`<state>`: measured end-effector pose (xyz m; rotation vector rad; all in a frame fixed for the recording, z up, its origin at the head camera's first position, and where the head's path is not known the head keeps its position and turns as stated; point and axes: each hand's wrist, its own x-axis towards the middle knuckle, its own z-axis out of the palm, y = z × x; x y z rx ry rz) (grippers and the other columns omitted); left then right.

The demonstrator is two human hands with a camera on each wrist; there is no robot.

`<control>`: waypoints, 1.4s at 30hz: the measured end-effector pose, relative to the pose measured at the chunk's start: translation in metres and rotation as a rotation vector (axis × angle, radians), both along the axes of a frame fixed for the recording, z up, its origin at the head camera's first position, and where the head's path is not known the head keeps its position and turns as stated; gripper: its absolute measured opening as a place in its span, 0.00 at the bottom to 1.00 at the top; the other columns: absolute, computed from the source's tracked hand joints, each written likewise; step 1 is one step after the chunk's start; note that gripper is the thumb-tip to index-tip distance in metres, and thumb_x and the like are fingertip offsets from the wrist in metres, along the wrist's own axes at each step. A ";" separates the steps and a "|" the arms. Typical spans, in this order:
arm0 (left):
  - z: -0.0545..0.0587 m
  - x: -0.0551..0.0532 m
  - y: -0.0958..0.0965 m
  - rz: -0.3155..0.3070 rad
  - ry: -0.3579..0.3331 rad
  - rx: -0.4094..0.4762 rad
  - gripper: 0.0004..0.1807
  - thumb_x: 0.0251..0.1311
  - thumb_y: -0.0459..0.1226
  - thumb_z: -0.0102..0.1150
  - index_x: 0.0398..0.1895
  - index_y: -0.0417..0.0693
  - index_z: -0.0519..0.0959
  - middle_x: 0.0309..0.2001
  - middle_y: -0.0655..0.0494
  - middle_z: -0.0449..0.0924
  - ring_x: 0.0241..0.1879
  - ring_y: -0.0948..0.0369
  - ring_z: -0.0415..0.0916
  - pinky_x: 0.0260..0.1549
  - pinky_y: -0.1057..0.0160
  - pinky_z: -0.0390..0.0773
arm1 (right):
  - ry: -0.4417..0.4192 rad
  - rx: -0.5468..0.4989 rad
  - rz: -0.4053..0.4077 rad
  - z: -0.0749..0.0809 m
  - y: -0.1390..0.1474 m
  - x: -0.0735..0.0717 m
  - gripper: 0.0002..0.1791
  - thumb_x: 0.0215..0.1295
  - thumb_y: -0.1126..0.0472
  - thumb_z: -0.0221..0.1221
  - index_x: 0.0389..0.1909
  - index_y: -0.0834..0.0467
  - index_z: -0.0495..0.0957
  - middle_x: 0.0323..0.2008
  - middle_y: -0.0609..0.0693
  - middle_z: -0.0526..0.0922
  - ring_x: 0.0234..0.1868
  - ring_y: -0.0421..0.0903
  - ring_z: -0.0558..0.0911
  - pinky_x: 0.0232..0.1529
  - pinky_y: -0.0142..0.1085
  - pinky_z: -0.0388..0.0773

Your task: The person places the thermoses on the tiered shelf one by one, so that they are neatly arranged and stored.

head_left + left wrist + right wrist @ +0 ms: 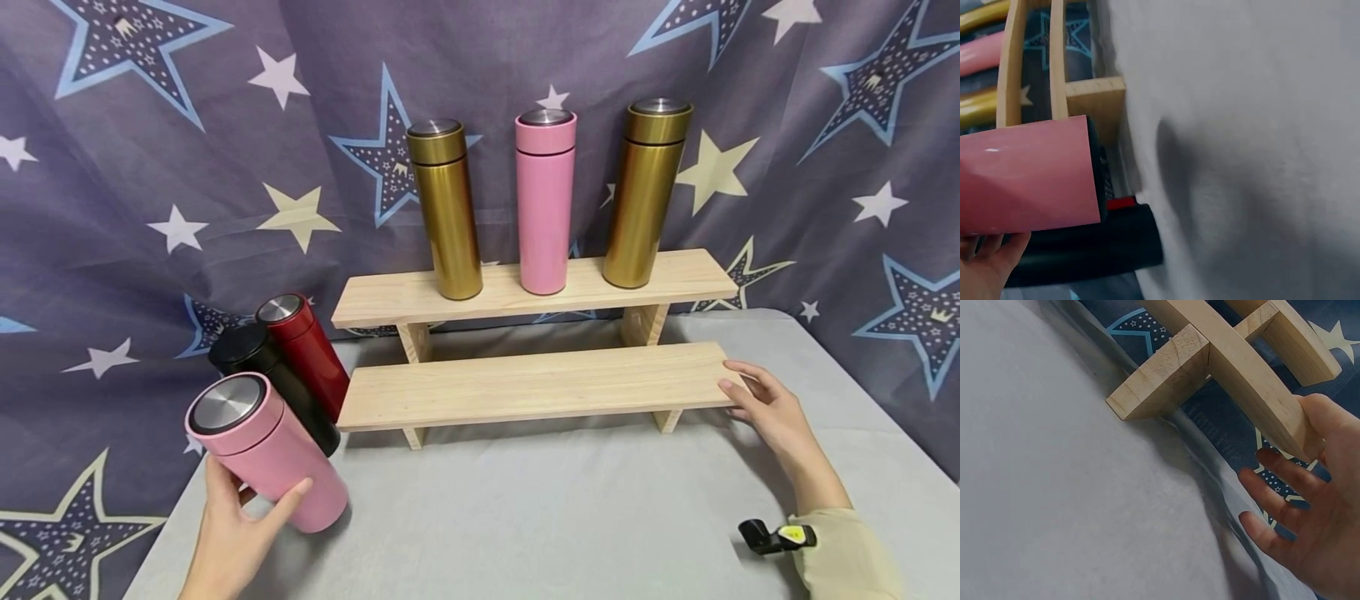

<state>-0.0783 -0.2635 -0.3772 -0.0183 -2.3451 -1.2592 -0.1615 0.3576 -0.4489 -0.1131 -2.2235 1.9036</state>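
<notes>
In the head view my left hand (236,517) grips a pink thermos flask (281,462) around its body, the steel-topped lid tilted up and to the left. The left wrist view shows the pink flask's dark base, with a shadow on the cloth apart from it. A black flask (292,383) and a red flask (309,350) stand just behind it, partly hidden. My right hand (772,412) touches the right end of the lower wooden shelf (532,385). In the right wrist view the thumb lies against the board's end (1297,434), and the other fingers (1266,537) are spread loosely.
On the upper shelf (367,300) stand a gold flask (450,217), a pink flask (545,208) and another gold flask (648,200). Grey cloth (555,517) covers the table. A star-patterned curtain (247,158) hangs behind. A black clip-like device (772,537) sits at the right sleeve.
</notes>
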 end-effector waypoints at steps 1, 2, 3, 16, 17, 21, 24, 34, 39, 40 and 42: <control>0.003 0.001 0.002 -0.015 0.007 -0.003 0.51 0.44 0.22 0.73 0.72 0.46 0.55 0.57 0.66 0.62 0.51 0.69 0.67 0.45 0.81 0.67 | -0.001 0.003 0.001 0.000 0.000 0.000 0.18 0.69 0.58 0.62 0.58 0.45 0.77 0.44 0.24 0.77 0.38 0.28 0.82 0.36 0.26 0.80; 0.005 0.001 0.004 -0.028 0.011 -0.006 0.52 0.44 0.22 0.73 0.72 0.47 0.55 0.58 0.65 0.61 0.51 0.69 0.67 0.45 0.80 0.67 | -0.002 0.004 0.001 0.000 0.000 0.000 0.18 0.69 0.58 0.62 0.58 0.45 0.77 0.44 0.24 0.77 0.38 0.28 0.82 0.36 0.26 0.80; 0.008 0.002 0.006 -0.044 0.015 -0.009 0.53 0.44 0.22 0.73 0.73 0.48 0.55 0.58 0.65 0.62 0.51 0.68 0.67 0.45 0.80 0.66 | -0.002 0.009 0.000 0.000 0.000 0.000 0.18 0.69 0.58 0.62 0.58 0.44 0.77 0.44 0.23 0.77 0.38 0.28 0.82 0.35 0.26 0.80; 0.042 -0.006 0.050 -0.268 0.078 -0.056 0.49 0.44 0.24 0.75 0.70 0.44 0.58 0.53 0.59 0.72 0.48 0.68 0.74 0.45 0.77 0.70 | 0.000 0.005 0.003 0.002 -0.001 0.000 0.17 0.69 0.58 0.62 0.57 0.44 0.77 0.43 0.23 0.78 0.37 0.28 0.82 0.35 0.25 0.80; 0.044 -0.008 0.054 -0.293 0.085 -0.051 0.50 0.44 0.24 0.74 0.70 0.44 0.58 0.53 0.58 0.73 0.49 0.67 0.74 0.45 0.77 0.71 | 0.001 0.013 0.002 0.002 -0.001 0.000 0.17 0.69 0.58 0.62 0.57 0.44 0.77 0.43 0.23 0.78 0.37 0.28 0.82 0.35 0.26 0.80; 0.050 -0.017 0.071 -0.365 0.105 -0.061 0.51 0.43 0.27 0.76 0.71 0.47 0.57 0.54 0.57 0.73 0.50 0.67 0.75 0.46 0.75 0.73 | 0.008 0.004 0.006 0.002 -0.002 0.000 0.17 0.69 0.59 0.62 0.57 0.44 0.78 0.43 0.23 0.78 0.37 0.28 0.82 0.35 0.26 0.80; 0.054 -0.022 0.082 -0.388 0.106 -0.098 0.53 0.43 0.30 0.78 0.72 0.49 0.57 0.56 0.58 0.74 0.51 0.66 0.74 0.46 0.72 0.75 | 0.018 -0.019 0.014 0.002 -0.003 0.000 0.17 0.69 0.60 0.62 0.56 0.44 0.78 0.43 0.24 0.79 0.37 0.29 0.82 0.35 0.26 0.80; 0.061 -0.039 0.118 -0.487 0.045 -0.090 0.46 0.46 0.39 0.78 0.67 0.51 0.60 0.56 0.58 0.73 0.53 0.60 0.76 0.45 0.51 0.81 | 0.006 0.054 -0.001 0.002 -0.003 0.000 0.17 0.69 0.58 0.62 0.58 0.44 0.77 0.42 0.23 0.78 0.37 0.28 0.82 0.35 0.26 0.80; 0.063 -0.049 0.136 -0.539 0.036 -0.072 0.46 0.45 0.40 0.79 0.66 0.50 0.61 0.55 0.56 0.76 0.52 0.59 0.77 0.48 0.53 0.80 | -0.016 0.080 -0.017 0.002 -0.001 0.000 0.18 0.70 0.57 0.61 0.59 0.43 0.76 0.42 0.22 0.77 0.37 0.28 0.81 0.35 0.26 0.80; 0.063 -0.051 0.140 -0.546 0.033 -0.061 0.46 0.45 0.40 0.79 0.67 0.50 0.61 0.55 0.56 0.76 0.52 0.58 0.77 0.48 0.54 0.80 | -0.017 0.090 -0.021 0.002 -0.001 0.000 0.18 0.70 0.56 0.61 0.59 0.43 0.76 0.42 0.21 0.77 0.37 0.27 0.81 0.35 0.26 0.80; 0.063 -0.053 0.147 -0.554 0.024 -0.045 0.47 0.45 0.39 0.79 0.67 0.50 0.61 0.55 0.56 0.76 0.53 0.58 0.77 0.49 0.55 0.80 | -0.017 0.110 -0.024 0.002 -0.001 0.000 0.19 0.70 0.56 0.61 0.60 0.43 0.76 0.42 0.21 0.77 0.38 0.26 0.80 0.35 0.26 0.80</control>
